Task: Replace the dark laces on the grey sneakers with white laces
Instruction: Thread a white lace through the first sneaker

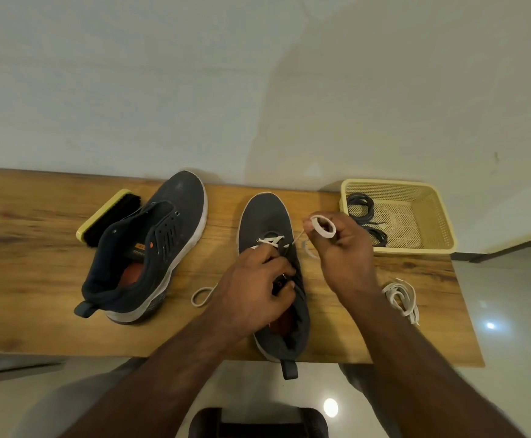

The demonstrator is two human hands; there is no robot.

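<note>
Right hand (343,245) grip: white lace (322,227) held pinched, loop wound round fingers. Left hand (258,279) grip: closed on eyelet area of near sneaker (267,216), exact hold hidden. Lacing judged midway: lowest eyelets crossed only. Next: flat woven tip to be fed through next eyelet. Unlaced sneaker (153,241), spare white lace (401,298), wood-grain worktop (36,279); dark laces (363,207) coiled in perforated plastic basket (428,213).

The orange tongue label (143,247) on the unlaced sneaker (145,248) is too blurred to read.
</note>
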